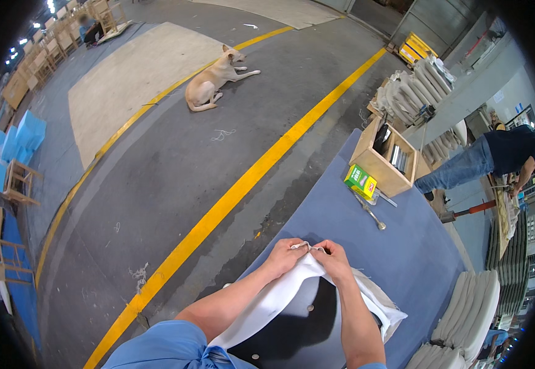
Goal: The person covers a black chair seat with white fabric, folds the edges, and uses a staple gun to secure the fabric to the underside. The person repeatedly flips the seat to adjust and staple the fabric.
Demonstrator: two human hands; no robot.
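Observation:
A piece of white fabric (305, 269) lies over a grey and black panel (292, 317) in front of me, at the near end of the blue table (396, 258). Small round metal-looking spots show on the panel. My left hand (283, 257) pinches the fabric's far edge, its fingers closed on the cloth. Close beside it, my right hand (334, 258) grips the same edge, fingertips also pressed together. A short gap parts the two hands, with bunched cloth between them. The fabric's right corner hangs loose past my right forearm.
Farther along the table are a wooden box (383, 150) with tools, a green and yellow carton (360, 180) and a metal tool (371, 212). White cushions (467, 307) are stacked at right. A person (495, 154) works beyond. A dog (215, 80) lies on the floor.

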